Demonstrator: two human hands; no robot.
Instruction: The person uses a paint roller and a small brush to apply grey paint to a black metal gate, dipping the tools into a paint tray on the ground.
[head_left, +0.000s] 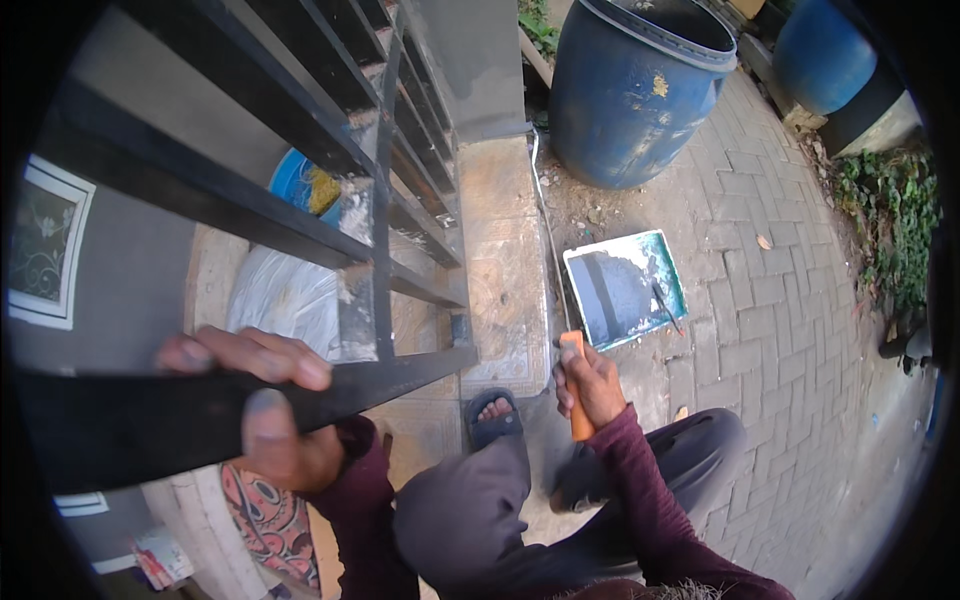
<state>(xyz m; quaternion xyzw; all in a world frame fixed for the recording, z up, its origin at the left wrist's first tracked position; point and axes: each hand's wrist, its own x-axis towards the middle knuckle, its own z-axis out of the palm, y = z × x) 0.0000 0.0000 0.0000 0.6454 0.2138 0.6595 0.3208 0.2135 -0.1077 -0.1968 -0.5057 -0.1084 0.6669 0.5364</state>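
Note:
My left hand (275, 405) is wrapped round a black metal bar (180, 420) of the railing, fingers over the top and thumb on the near side. My right hand (592, 385) grips the orange handle (576, 395) of a tool. A thin pale rod runs up from the handle; I cannot make out its far end. Just beyond my right hand lies a square paint tray (668, 262) with a white, teal-stained rim. It holds dark grey liquid, and a thin dark stick (662, 300) leans over its right side.
A large blue barrel (635, 110) stands beyond the tray; another blue barrel (822, 55) is far right. The black railing (383, 200) fills the upper left, above a tiled ledge (500, 270). Behind it are plastic sheeting (285, 300) and a blue bucket (290, 175). Paving (770, 340) extends right.

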